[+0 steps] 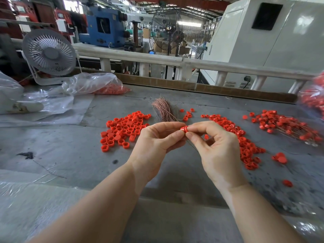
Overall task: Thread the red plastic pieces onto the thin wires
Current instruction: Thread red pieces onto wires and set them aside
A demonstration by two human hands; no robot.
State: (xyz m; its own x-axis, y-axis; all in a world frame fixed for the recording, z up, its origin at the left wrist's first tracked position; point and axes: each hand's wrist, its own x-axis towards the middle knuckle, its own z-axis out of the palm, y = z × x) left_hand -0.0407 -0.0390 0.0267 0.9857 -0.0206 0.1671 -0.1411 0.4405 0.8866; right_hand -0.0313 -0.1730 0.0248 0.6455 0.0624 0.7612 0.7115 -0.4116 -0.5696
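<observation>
The grey worktable spreads out under my forearms, partly covered by clear plastic sheeting on its left side. At the back left a grey desk fan stands upright, and just beside it lies a crumpled clear plastic bag with small red plastic pieces inside it. Another clear bag of red pieces shows at the right edge. Loose on the table lie a left heap of red ring-shaped plastic pieces, a longer right heap, and, far right, a cluster of red pieces already on thin wires. Between the two heaps lies a bundle of thin copper-coloured wires. My left hand and right hand are raised above the table, fingertips meeting, and both pinch one red plastic piece between thumb and forefinger. A thin dark wire hangs below it.
</observation>
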